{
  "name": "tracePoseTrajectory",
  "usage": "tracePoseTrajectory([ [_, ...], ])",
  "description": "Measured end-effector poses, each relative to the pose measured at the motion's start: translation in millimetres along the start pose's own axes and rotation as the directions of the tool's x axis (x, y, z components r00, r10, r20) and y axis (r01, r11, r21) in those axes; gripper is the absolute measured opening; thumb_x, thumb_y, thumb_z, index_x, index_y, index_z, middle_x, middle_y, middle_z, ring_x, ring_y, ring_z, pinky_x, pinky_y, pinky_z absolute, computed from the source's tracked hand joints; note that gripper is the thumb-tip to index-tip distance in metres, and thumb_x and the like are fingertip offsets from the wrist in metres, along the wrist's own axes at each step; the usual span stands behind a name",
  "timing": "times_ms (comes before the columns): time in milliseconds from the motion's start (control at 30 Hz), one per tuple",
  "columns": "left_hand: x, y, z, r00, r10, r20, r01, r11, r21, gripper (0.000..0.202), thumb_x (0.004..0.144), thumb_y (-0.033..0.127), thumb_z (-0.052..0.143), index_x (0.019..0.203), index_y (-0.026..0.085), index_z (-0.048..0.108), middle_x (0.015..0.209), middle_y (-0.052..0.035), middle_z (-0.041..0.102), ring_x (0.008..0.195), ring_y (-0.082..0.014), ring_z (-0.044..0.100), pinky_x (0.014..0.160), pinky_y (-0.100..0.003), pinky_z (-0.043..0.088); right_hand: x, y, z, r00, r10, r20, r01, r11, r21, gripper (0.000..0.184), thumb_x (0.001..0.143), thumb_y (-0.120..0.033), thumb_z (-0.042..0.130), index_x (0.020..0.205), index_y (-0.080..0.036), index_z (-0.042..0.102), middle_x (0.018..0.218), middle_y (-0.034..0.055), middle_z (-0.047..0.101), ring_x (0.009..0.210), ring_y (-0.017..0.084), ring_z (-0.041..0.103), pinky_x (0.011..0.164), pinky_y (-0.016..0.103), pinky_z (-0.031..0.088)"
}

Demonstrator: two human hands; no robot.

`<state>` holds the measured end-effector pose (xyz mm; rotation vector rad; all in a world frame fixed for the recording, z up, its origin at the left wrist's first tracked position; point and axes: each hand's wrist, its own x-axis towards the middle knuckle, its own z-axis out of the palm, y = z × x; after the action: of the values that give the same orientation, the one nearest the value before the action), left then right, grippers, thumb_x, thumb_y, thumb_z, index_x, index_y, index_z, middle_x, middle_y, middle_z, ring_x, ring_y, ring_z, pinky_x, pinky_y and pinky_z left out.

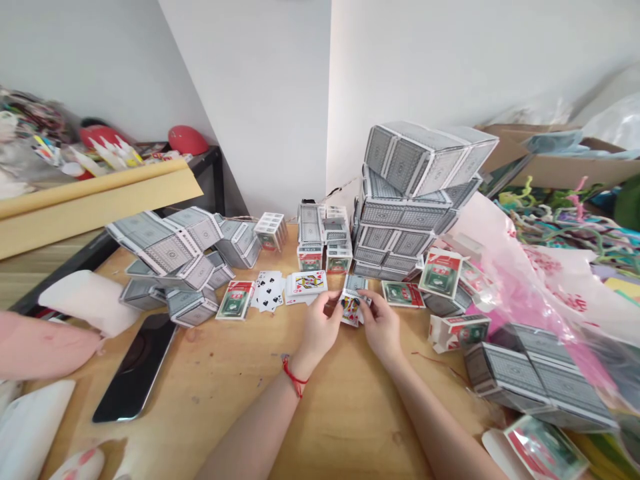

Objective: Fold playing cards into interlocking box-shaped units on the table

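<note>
Both hands meet over the middle of the wooden table, pinching a few playing cards (351, 313) between them. My left hand (323, 325), with a red string at its wrist, grips the cards' left side. On their right side are the fingers of my right hand (381, 327). One face card shows beneath, and a grey patterned back (355, 283) shows just beyond my fingers. Left of my hands lies a face-up pile of cards (307, 285) with a queen on top, beside spread spade cards (269, 291). A green-and-red card box (235, 300) is further left.
A tall stack of grey card-built blocks (405, 213) rises at back right; more blocks (170, 243) pile up at left. Card boxes (441, 273) and pink plastic (530, 267) crowd the right. A black phone (134, 370) lies front left.
</note>
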<state>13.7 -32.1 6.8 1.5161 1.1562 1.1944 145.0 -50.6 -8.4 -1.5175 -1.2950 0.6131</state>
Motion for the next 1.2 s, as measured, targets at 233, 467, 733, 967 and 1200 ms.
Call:
tracePoseTrajectory([
  [233, 1, -1, -1.7, 0.998, 0.022, -0.059, -0.022, 1.000, -0.013, 0.021, 0.078, 0.021, 0.050, 0.098, 0.017, 0.056, 0.095, -0.0071, 0.062, 0.085, -0.0158, 0.059, 0.073, -0.028, 0.048, -3, -11, -2, 0.988, 0.140, 0.064, -0.143, 0.988, 0.052, 0.029, 0.083, -0.044, 0.038, 0.079, -0.019, 0.054, 0.053, 0.0023, 0.061, 0.042, 0.017, 0.057, 0.042, 0.025, 0.044],
  [467, -1, -1, -3.7, 0.993, 0.109, -0.046, -0.104, 0.991, 0.088, 0.010, 0.077, 0.019, 0.050, 0.084, 0.016, 0.056, 0.078, -0.0036, 0.059, 0.072, -0.0128, 0.056, 0.065, -0.025, 0.046, -4, -21, 1, 0.933, 0.245, 0.263, -0.325, 0.888, 0.325, 0.030, 0.080, -0.051, 0.043, 0.075, -0.022, 0.044, 0.037, -0.0063, 0.048, 0.025, 0.013, 0.043, 0.025, 0.021, 0.031],
  [733, -1, 10, -2.8, 0.973, 0.222, 0.062, -0.229, 0.962, 0.149, 0.018, 0.081, 0.018, 0.045, 0.092, 0.019, 0.059, 0.090, -0.0048, 0.061, 0.087, -0.0141, 0.056, 0.078, -0.028, 0.045, -6, -23, 4, 0.925, 0.242, 0.294, -0.328, 0.899, 0.292, 0.028, 0.082, -0.049, 0.041, 0.079, -0.022, 0.046, 0.038, -0.0070, 0.047, 0.026, 0.012, 0.042, 0.025, 0.020, 0.030],
  [967, -1, 4, -2.9, 0.994, 0.107, 0.026, -0.109, 0.992, 0.061, 0.025, 0.081, 0.018, 0.044, 0.105, 0.018, 0.051, 0.084, -0.0036, 0.061, 0.078, -0.0127, 0.058, 0.074, -0.027, 0.046, -6, -15, 1, 0.996, -0.038, 0.085, 0.037, 0.999, 0.015, 0.020, 0.080, -0.037, 0.049, 0.083, -0.020, 0.060, 0.077, 0.0045, 0.064, 0.068, 0.017, 0.059, 0.063, 0.028, 0.047],
  [1200, -5, 8, -3.1, 0.989, 0.146, 0.021, -0.148, 0.983, 0.111, 0.023, 0.080, 0.022, 0.048, 0.103, 0.018, 0.051, 0.087, -0.0043, 0.063, 0.079, -0.0124, 0.060, 0.072, -0.025, 0.047, -3, -13, -3, 0.986, -0.166, 0.014, 0.166, 0.986, 0.017, 0.015, 0.082, -0.028, 0.047, 0.081, -0.021, 0.060, 0.076, 0.0040, 0.062, 0.072, 0.017, 0.057, 0.067, 0.029, 0.045],
])
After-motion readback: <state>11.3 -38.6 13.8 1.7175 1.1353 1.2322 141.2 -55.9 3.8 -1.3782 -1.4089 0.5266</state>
